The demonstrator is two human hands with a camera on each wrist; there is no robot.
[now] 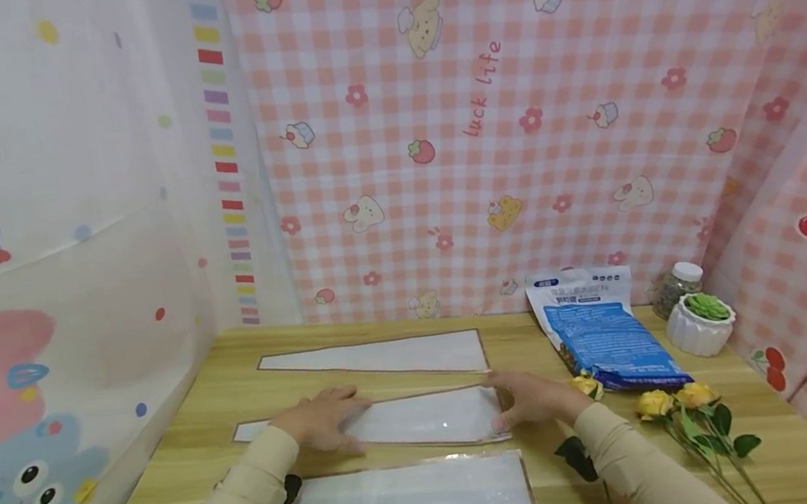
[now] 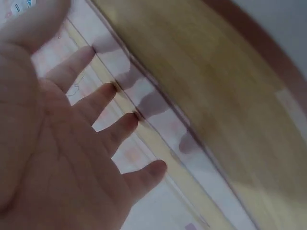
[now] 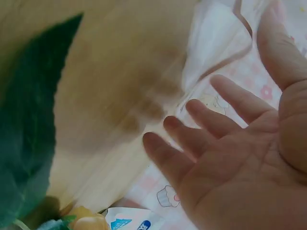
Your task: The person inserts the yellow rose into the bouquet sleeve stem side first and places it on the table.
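Between my hands a white tapered plastic sleeve with dark edging (image 1: 424, 419) lies flat on the wooden table. My left hand (image 1: 321, 422) is over its narrower part, fingers spread. At its wide end is my right hand (image 1: 531, 398), thumb and fingers around the crinkled corner without a visible pinch. In the wrist views the left fingers (image 2: 144, 179) and right fingers (image 3: 206, 139) are extended and apart. A second sleeve (image 1: 416, 353) lies farther back; a third, shiny one (image 1: 441, 495) lies nearer me, its narrow end hidden by my left forearm.
At the right are a blue-and-white bag (image 1: 606, 332), a lidded jar (image 1: 669, 295) and a white succulent pot (image 1: 700, 331). Yellow artificial roses (image 1: 675, 401) lie in front of them. Dark leaves (image 1: 578, 459) show beside both forearms. Printed cloth hangs behind and at both sides.
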